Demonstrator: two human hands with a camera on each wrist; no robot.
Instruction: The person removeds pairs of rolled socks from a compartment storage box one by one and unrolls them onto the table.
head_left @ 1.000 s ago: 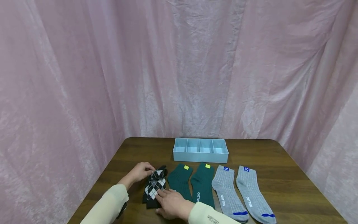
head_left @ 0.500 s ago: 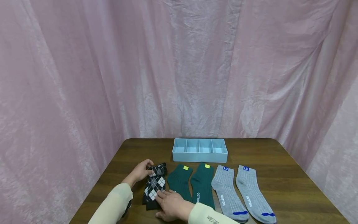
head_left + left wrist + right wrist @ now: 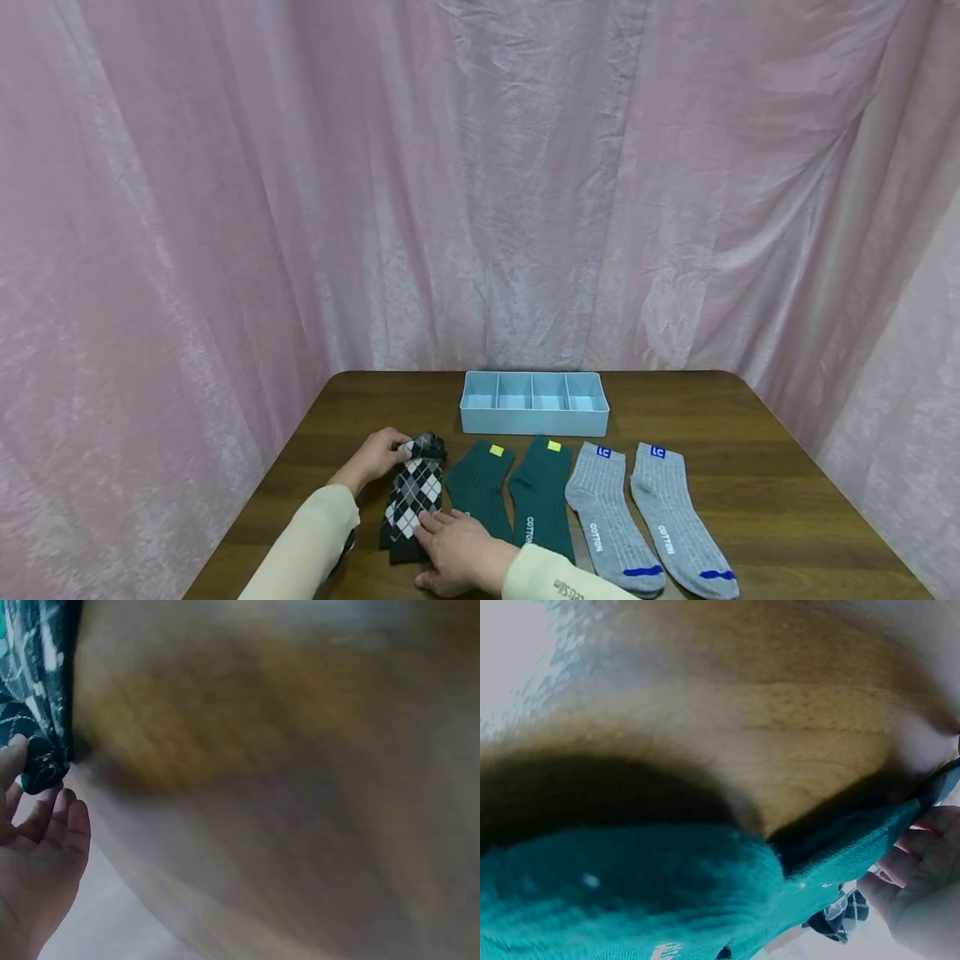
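Note:
A black, white and grey argyle pair of socks [image 3: 417,492] lies at the left of the row, one sock apparently over the other, its far end bunched or folded. My left hand [image 3: 372,458] pinches that far end at its left side; in the left wrist view, thumb and fingers of the hand [image 3: 45,862] close on the dark cloth [image 3: 49,667]. My right hand [image 3: 459,550] rests with extended fingers on the near part of the argyle socks. Beside it on the right lie two green socks, one [image 3: 483,483] partly hidden by that hand, the other [image 3: 542,492] next to it.
Two grey socks, one [image 3: 607,517] left of the other [image 3: 678,517], lie flat further right. Behind the row stands a light blue box [image 3: 534,423] with several compartments. The brown wooden table [image 3: 375,400] ends at a pink curtain [image 3: 525,208].
My left hand has moved slightly right, and the bunched far end of the argyle socks has shifted a little away from me. My right hand has stayed nearly in place.

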